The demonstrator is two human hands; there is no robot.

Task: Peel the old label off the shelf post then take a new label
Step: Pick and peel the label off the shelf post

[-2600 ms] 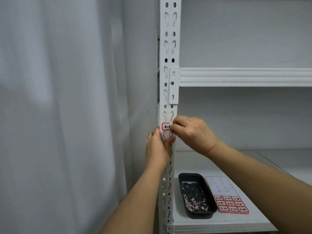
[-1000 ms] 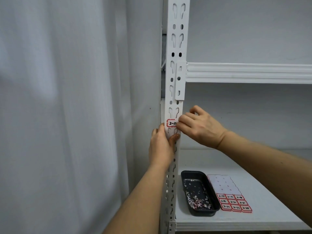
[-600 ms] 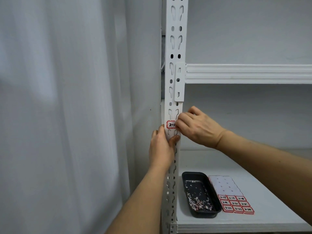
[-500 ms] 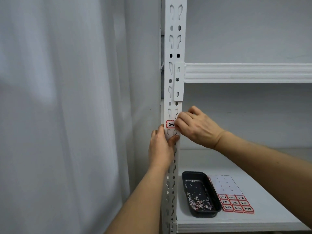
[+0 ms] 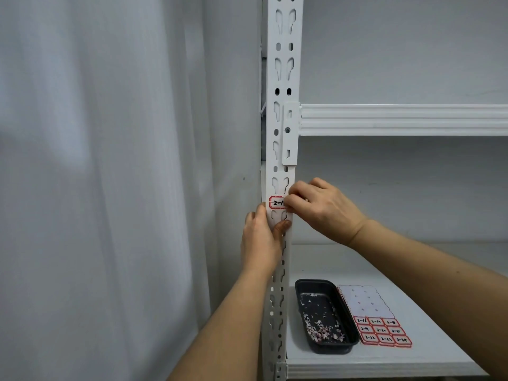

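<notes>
**Old label still on post, both hands at it**

Red-bordered white paper label [image 5: 276, 202], handwritten "2-1…", stuck on the front face of the white perforated metal shelf post [image 5: 283, 78], below the beam bracket. Right hand [image 5: 324, 207] has curled fingertips over the label's right edge; looks like a pinch or a nail pick, contact spot hidden by the fingers. Left hand [image 5: 261, 240] wraps the post just under the label, thumb across the front face, fingers round the left side. Lower white shelf board [image 5: 439, 339] carries a black rectangular plastic tray [image 5: 302, 292] holding paper scraps, and just right of it, touching or nearly, a white sheet of new red-bordered labels [image 5: 383, 331], bottom three rows filled.
</notes>
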